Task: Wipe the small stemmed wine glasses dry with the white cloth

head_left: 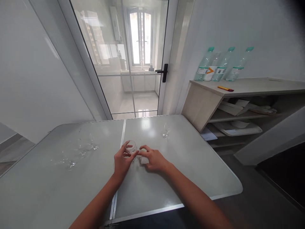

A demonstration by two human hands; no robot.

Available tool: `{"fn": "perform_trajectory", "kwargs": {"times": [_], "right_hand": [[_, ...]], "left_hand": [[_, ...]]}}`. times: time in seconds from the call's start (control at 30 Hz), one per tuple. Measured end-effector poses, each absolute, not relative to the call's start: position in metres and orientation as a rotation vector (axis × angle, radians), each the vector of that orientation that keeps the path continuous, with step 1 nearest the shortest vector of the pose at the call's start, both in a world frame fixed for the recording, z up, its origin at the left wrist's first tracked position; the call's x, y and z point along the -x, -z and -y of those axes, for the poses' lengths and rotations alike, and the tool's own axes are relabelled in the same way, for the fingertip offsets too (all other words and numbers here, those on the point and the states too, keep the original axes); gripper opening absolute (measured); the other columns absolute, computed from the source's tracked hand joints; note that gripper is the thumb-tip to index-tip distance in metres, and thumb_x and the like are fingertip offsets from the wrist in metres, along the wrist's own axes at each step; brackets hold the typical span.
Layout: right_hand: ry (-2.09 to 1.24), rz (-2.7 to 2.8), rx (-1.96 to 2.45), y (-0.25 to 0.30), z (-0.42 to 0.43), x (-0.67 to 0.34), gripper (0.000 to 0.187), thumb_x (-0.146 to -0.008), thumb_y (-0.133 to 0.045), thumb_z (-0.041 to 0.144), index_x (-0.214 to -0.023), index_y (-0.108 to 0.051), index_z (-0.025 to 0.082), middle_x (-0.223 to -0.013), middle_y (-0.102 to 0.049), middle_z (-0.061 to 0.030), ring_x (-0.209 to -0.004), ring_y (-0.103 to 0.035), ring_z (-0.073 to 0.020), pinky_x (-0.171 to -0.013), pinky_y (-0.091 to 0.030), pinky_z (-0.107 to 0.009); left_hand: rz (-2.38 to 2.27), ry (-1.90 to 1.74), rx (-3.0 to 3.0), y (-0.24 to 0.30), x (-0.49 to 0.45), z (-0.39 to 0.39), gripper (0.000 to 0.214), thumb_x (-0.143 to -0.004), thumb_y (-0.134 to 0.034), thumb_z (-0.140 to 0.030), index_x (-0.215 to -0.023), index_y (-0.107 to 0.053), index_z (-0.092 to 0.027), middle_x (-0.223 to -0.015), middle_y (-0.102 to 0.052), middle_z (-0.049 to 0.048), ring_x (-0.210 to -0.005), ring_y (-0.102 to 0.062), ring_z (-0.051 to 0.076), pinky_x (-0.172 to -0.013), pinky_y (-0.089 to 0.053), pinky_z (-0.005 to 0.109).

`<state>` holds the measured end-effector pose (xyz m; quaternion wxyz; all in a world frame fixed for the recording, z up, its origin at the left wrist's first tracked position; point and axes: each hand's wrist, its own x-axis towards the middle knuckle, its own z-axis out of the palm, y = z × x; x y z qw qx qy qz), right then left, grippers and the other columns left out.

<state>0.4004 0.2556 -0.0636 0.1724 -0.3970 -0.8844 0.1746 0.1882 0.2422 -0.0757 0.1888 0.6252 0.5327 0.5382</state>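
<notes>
My left hand (124, 160) is closed round a small clear stemmed glass (131, 147), fingers behind its bowl and thumb across the front. Just right of it, my right hand (153, 159) is curled over a white piece of tissue or cloth (144, 160), with its forefinger reaching to the glass. The glass's foot is partly hidden by the hands. Another clear stemmed glass (166, 132) stands alone farther back on the right half of the table. Several more clear glasses (82, 152) are grouped on the left half.
The pale glossy table (200, 165) has a metal seam (123, 132) and metal edging. Behind it is a glass door (145, 95) with a black handle (164, 73). To the right, a wooden shelf unit (205, 95) bears several plastic bottles (222, 68) and a yellow-and-red cutter-like object (225, 88).
</notes>
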Motion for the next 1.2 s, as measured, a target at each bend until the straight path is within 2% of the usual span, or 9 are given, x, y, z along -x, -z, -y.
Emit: {"fn": "perform_trajectory", "kwargs": {"times": [0.07,0.23,0.43,0.67,0.9,1.2], "right_hand": [[-0.429,2.649,1.163,0.062,-0.252,-0.396,0.076,-0.072,-0.066,0.017,-0.143,-0.054,0.041,-0.15,-0.048,-0.0007,-0.091,-0.068,-0.0202,-0.08,-0.05,-0.031],[-0.375,2.705,1.233,0.06,-0.247,-0.388,0.073,-0.073,-0.064,0.016,-0.144,-0.053,0.033,-0.148,-0.053,-0.0042,-0.098,-0.069,-0.0238,-0.078,-0.051,-0.03],[-0.374,2.735,1.128,0.062,-0.243,-0.385,0.08,-0.072,-0.064,0.015,-0.148,-0.048,0.038,-0.151,-0.052,-0.0011,-0.099,-0.069,-0.0241,-0.076,-0.05,-0.03],[-0.359,2.649,1.333,0.067,-0.248,-0.385,0.07,-0.075,-0.063,0.018,-0.143,-0.054,0.033,-0.152,-0.051,-0.0047,-0.097,-0.07,-0.0244,-0.079,-0.052,-0.033],[-0.301,2.32,1.824,0.074,-0.282,-0.425,0.071,-0.073,-0.059,0.012,-0.141,-0.057,0.03,-0.157,-0.046,-0.0042,-0.11,-0.068,-0.0258,-0.084,-0.053,-0.034],[-0.289,2.19,1.982,0.08,-0.299,-0.434,0.075,-0.073,-0.057,0.014,-0.146,-0.054,0.032,-0.162,-0.041,-0.0016,-0.104,-0.07,-0.0261,-0.083,-0.054,-0.037]], "left_hand": [[-1.5,-1.484,-1.759,0.075,-0.19,-0.243,0.06,-0.081,-0.079,-0.048,-0.134,-0.06,-0.026,-0.106,-0.072,0.0054,-0.062,-0.061,0.01,-0.06,-0.064,0.029],[-1.454,-1.427,-1.735,0.081,-0.195,-0.245,0.061,-0.084,-0.076,-0.048,-0.138,-0.056,-0.026,-0.113,-0.069,0.007,-0.068,-0.062,0.011,-0.059,-0.063,0.027],[-1.382,-1.397,-1.653,0.083,-0.198,-0.248,0.056,-0.087,-0.072,-0.046,-0.137,-0.054,-0.026,-0.12,-0.066,0.0077,-0.073,-0.065,0.012,-0.064,-0.065,0.03],[-1.423,-1.405,-1.64,0.082,-0.196,-0.248,0.07,-0.084,-0.076,-0.047,-0.143,-0.045,-0.027,-0.141,-0.056,0.0116,-0.078,-0.068,0.013,-0.066,-0.065,0.031],[-1.582,-1.396,-1.661,0.082,-0.193,-0.249,0.043,-0.094,-0.061,-0.053,-0.123,-0.056,-0.021,-0.131,-0.055,0.0115,-0.074,-0.067,0.012,-0.064,-0.063,0.032],[-1.599,-1.346,-1.661,0.092,-0.188,-0.257,0.037,-0.098,-0.054,-0.051,-0.118,-0.06,-0.021,-0.122,-0.057,0.0095,-0.07,-0.065,0.012,-0.067,-0.061,0.033]]}}
